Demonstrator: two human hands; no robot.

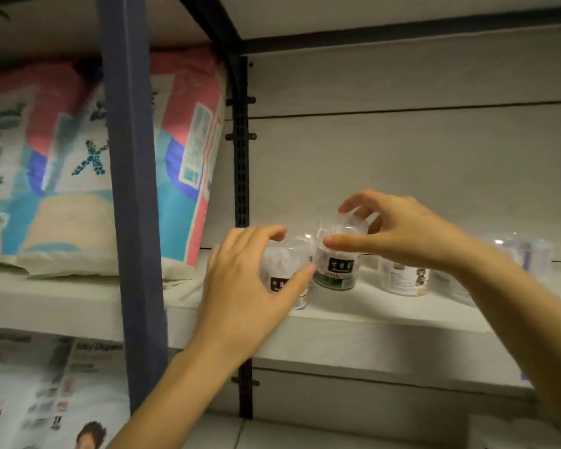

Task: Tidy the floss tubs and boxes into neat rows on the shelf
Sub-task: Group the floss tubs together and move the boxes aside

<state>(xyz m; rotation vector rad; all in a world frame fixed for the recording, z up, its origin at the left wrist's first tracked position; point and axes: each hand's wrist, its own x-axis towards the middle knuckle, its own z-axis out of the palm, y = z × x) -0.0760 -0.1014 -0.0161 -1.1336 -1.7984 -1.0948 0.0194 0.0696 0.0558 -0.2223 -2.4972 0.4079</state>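
The left hand grasps a clear floss tub with a black label, its thumb on the front and its fingers curled over the lid. This tub sits near the front edge of the white shelf, at its left end. Just beside it on the right, and a little further back, is a second tub with a black label and a green band at its base. The right hand pinches this one by its clear lid, thumb in front and the other fingers arched over the top. The two tubs look very close, but I cannot tell whether they touch.

Further right on the same shelf stands a third tub with a pale label, and beyond the right forearm are more clear tubs, too blurred to count.

To the left, behind a blue post, a large diaper pack fills the neighbouring shelf. A black slotted upright runs down between the pack and the tubs.
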